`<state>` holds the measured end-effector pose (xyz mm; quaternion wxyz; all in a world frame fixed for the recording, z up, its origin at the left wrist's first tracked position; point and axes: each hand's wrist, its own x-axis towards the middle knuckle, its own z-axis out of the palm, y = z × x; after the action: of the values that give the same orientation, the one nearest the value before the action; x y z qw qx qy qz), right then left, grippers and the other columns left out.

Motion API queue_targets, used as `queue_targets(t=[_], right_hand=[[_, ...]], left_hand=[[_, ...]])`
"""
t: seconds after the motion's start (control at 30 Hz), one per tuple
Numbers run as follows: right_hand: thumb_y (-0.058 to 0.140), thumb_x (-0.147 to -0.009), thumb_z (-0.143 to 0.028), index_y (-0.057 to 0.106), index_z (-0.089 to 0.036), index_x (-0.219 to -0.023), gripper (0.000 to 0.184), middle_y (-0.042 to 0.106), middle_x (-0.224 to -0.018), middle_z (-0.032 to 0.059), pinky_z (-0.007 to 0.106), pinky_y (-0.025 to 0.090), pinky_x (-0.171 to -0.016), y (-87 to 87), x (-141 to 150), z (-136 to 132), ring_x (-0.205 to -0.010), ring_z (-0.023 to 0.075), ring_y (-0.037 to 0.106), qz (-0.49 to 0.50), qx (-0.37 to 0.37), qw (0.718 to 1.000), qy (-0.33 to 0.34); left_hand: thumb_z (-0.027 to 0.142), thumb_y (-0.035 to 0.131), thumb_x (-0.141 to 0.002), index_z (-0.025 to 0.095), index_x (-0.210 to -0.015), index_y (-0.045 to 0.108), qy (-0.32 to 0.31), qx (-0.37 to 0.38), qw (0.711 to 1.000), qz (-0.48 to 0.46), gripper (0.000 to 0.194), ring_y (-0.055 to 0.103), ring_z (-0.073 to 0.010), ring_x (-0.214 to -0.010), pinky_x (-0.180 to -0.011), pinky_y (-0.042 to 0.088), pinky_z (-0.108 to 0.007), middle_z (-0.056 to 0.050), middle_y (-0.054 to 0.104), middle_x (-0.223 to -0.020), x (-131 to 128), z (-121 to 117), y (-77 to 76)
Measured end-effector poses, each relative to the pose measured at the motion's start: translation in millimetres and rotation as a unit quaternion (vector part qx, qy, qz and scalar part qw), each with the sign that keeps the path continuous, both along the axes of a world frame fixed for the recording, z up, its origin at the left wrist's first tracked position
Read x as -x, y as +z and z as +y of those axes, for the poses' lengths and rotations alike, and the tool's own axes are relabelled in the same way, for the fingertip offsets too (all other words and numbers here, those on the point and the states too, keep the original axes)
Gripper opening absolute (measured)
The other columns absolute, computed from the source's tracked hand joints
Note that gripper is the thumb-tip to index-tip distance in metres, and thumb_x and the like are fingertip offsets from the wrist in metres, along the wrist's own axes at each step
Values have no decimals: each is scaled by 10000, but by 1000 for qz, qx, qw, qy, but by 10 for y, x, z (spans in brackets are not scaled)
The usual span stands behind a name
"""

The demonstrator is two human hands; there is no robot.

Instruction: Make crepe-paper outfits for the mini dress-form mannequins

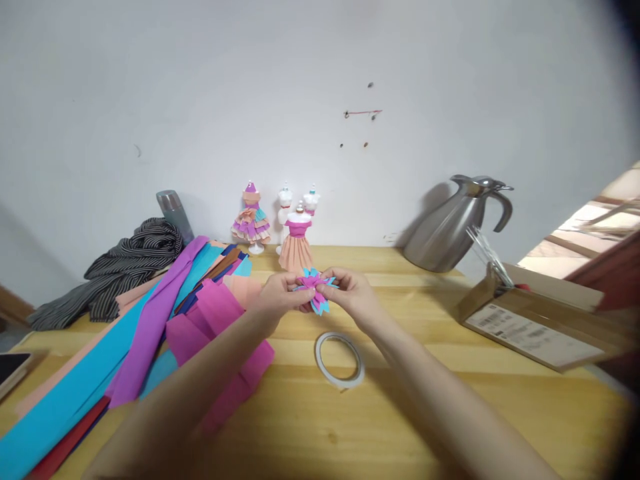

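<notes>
Above the table, a layered paper flower (317,285) in magenta and blue is pinched between my two hands. My left hand (280,293) grips its left side with thumb and fingers. From the right, my right hand (354,297) holds the opposite petals, thumb near the flower's middle. The undersides of the fingers are hidden. A roll of white tape (319,352) lies flat on the wooden table just below the hands. Behind the flower stands a small dress form (296,250) in a magenta top and peach pleated skirt.
Strips of coloured crepe paper (155,313) spread across the left, beside a striped cloth (135,267) and a flask (175,215). Another dressed mini form (251,217) stands near the wall. At right are a steel jug (445,227) and a cardboard box (540,327); a phone (13,370) lies far left.
</notes>
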<state>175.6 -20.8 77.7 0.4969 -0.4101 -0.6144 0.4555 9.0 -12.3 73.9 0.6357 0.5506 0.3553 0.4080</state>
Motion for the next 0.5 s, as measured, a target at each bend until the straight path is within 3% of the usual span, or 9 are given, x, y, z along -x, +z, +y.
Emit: queue_targets(t=[0.13, 0.23, 0.37, 0.5], right_hand=[[743, -629, -370, 620, -177, -666, 232, 613, -591, -14, 252, 409, -547, -63, -41, 13, -532, 118, 509, -19, -15, 1000, -6], [749, -620, -368, 615, -178, -666, 237, 612, -620, -13, 249, 416, -558, -189, -34, -3, -553, 117, 515, -9, 8, 1000, 12], [752, -596, -383, 593, -173, -669, 273, 602, -596, -21, 229, 388, -520, -479, 75, -70, -530, 108, 498, 5, 79, 996, 34], [711, -615, -351, 581, -164, -662, 233, 568, -545, -28, 220, 362, -492, -773, 191, -130, -490, 96, 460, -6, 114, 993, 7]], left_hand=[[472, 783, -581, 113, -735, 635, -20, 50, 998, -37, 418, 613, -144, -565, -622, 503, -289, -38, 645, -623, 20, -20, 41], [470, 792, -567, 113, -733, 624, -43, 78, 996, -21, 428, 628, -159, -561, -610, 503, -294, -51, 653, -622, 76, -32, -8], [413, 826, -536, 115, -654, 598, -32, 122, 991, 50, 393, 615, -150, -504, -563, 491, -280, -49, 646, -572, 160, -48, -216], [468, 792, -603, 103, -706, 636, -44, 180, 982, 43, 410, 644, -151, -567, -602, 515, -266, -62, 664, -627, 251, -111, -446]])
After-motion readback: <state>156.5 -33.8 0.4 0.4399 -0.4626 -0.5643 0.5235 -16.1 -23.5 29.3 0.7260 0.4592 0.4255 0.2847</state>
